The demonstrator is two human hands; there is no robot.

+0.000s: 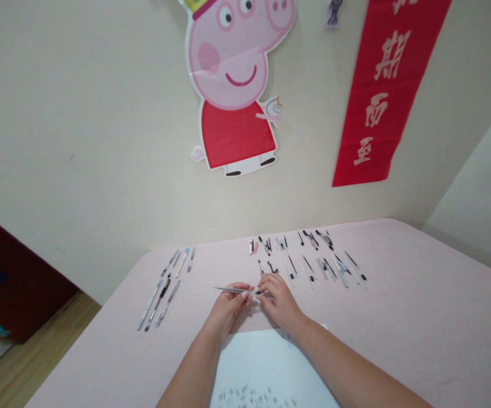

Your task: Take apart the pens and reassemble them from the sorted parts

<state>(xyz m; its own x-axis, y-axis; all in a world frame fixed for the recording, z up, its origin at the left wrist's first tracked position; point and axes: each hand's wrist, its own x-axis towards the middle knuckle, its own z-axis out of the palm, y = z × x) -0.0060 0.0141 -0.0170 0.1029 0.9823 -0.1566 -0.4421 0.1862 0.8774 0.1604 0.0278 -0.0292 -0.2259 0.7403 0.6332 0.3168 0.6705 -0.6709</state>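
Note:
My left hand (pixel 227 310) is closed in a pinch around a thin grey pen (pixel 232 289), whose narrow end points left. Just beside it, my right hand (pixel 280 301) pinches a small black pen part (pixel 259 292) at the pen's right end. Whether the two pieces touch is too small to tell. Both hands are over the pink tabletop, at the far edge of a white sheet of paper (pixel 266 362) with handwriting on it. Right behind my right hand lie some small black pen parts (pixel 273 267).
Several whole pens (pixel 164 297) lie in two rows on the left of the pink-covered table (pixel 101 351). At the back right are several groups of pen parts (pixel 313 266), with barrels, caps and refills. Behind the table stands a wall (pixel 101 170) with a pig cutout (pixel 239 133) and a red banner (pixel 366 124).

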